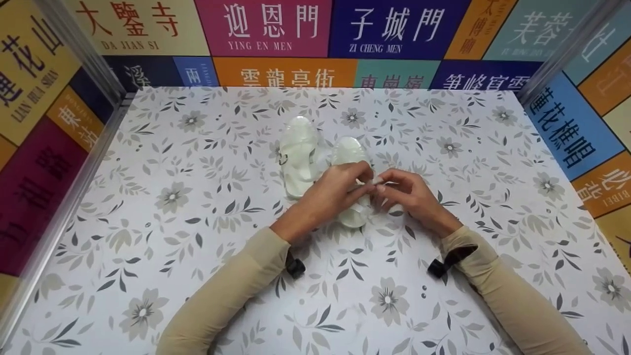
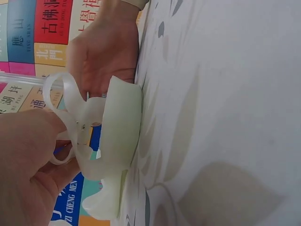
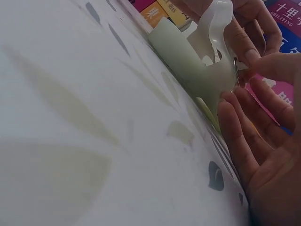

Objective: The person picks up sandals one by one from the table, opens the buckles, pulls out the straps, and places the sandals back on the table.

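Two pale green-white, glossy sandals lie on the table: a left one (image 1: pixel 297 130) and a right one (image 1: pixel 348 145), set slightly nearer the person. My left hand (image 1: pixel 335 190) reaches over the right sandal and pinches its ankle strap (image 2: pixel 70 92), which stands up in a loop. From the right side, my right hand (image 1: pixel 411 195) pinches the strap's narrow end between thumb and index finger, by a small metal buckle (image 3: pixel 236 63). Both hands' fingertips meet at the buckle and partly hide it. The other right fingers extend beside the sandal.
A white cloth (image 1: pixel 217 286) with grey flowers and leaves covers the table. Colourful panels (image 1: pixel 266 29) with large characters stand behind and at both sides, with metal posts (image 1: pixel 96 49) at the corners. Black straps with small cameras (image 1: pixel 296 267) sit on both wrists.
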`<state>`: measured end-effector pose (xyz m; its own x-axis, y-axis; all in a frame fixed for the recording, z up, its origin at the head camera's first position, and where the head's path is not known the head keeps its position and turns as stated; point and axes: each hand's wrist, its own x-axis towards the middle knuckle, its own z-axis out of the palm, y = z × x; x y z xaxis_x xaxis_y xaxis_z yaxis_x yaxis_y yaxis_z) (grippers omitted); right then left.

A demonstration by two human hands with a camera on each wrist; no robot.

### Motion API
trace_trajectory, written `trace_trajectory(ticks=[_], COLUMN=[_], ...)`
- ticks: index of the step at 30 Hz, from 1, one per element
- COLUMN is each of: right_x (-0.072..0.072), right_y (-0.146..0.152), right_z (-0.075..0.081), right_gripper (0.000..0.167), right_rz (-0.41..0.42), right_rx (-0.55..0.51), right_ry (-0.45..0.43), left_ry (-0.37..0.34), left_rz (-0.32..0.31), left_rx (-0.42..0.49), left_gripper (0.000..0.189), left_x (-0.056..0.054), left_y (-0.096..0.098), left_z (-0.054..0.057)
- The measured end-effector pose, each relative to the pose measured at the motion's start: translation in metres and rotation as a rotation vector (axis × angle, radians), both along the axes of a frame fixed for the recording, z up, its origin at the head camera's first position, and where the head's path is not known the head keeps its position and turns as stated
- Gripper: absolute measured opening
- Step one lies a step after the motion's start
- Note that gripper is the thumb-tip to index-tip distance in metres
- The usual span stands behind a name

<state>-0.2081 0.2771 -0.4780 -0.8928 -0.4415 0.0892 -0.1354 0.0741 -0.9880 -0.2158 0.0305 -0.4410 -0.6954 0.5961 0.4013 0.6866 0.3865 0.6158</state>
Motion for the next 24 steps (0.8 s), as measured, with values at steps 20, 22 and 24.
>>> trace_trajectory(ticks=[20, 22, 24], right_x=[-0.002, -0.002, -0.001], right_y=[-0.002, -0.001, -0.001], right_z=[-0.001, -0.001, -0.001], right_gripper=[0.025, 0.024, 0.023], right_rz=[-0.079, -0.062, -0.039], right_rx=[-0.006, -0.002, 0.001], right_ry=[-0.022, -0.024, -0.029], left_ry=[-0.238, -0.251, -0.249], left_rz=[0.019, 0.021, 0.022], left_rx=[-0.125, -0.099, -0.08], left_gripper=[0.027, 0.026, 0.024], left_x=[-0.002, -0.002, -0.002], left_y=[-0.008, -0.007, -0.007], left_z=[0.013, 0.013, 0.012])
